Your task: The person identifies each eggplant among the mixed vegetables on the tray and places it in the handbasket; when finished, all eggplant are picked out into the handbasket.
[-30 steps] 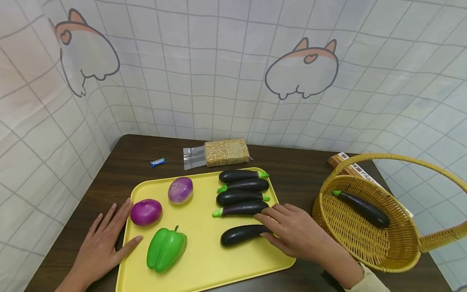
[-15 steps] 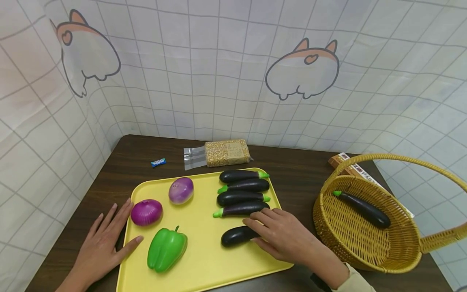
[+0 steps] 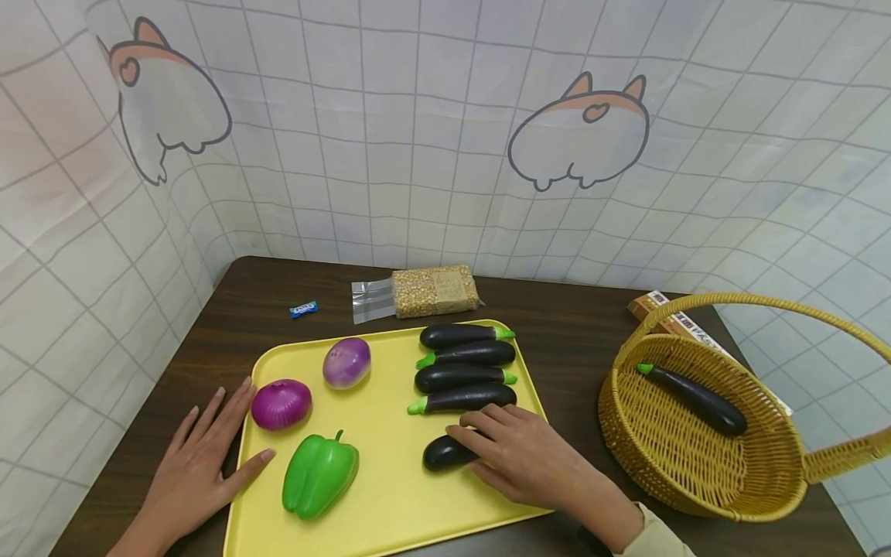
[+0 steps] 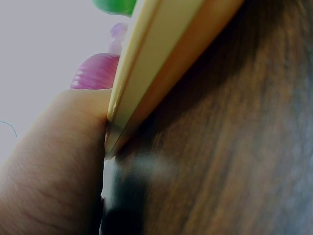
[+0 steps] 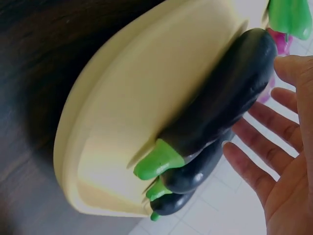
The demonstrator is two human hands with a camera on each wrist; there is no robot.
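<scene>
On the yellow tray [image 3: 390,503] a dark eggplant [image 3: 445,453] lies nearest the person. My right hand [image 3: 511,456] hovers over its stem half and hides that part. In the right wrist view the fingers [image 5: 264,147] are spread and loosely bent beside the eggplant [image 5: 222,90], not closed round it. Several more eggplants [image 3: 465,377] lie in a row behind. My left hand [image 3: 202,460] rests at the tray's left edge, fingers stretched out, thumb over the rim. Close to it are a magenta onion [image 3: 281,404] and a green bell pepper [image 3: 320,476].
A wicker basket [image 3: 609,418] with a tall handle stands right of the tray, one eggplant [image 3: 696,398] inside. A paler purple onion [image 3: 346,363] is on the tray. Behind lie a bag of corn kernels [image 3: 425,292], a small blue packet [image 3: 303,309] and a long box [image 3: 685,321].
My right hand has moved left along the near eggplant, covering more of it. The eggplant and the left hand have stayed in place.
</scene>
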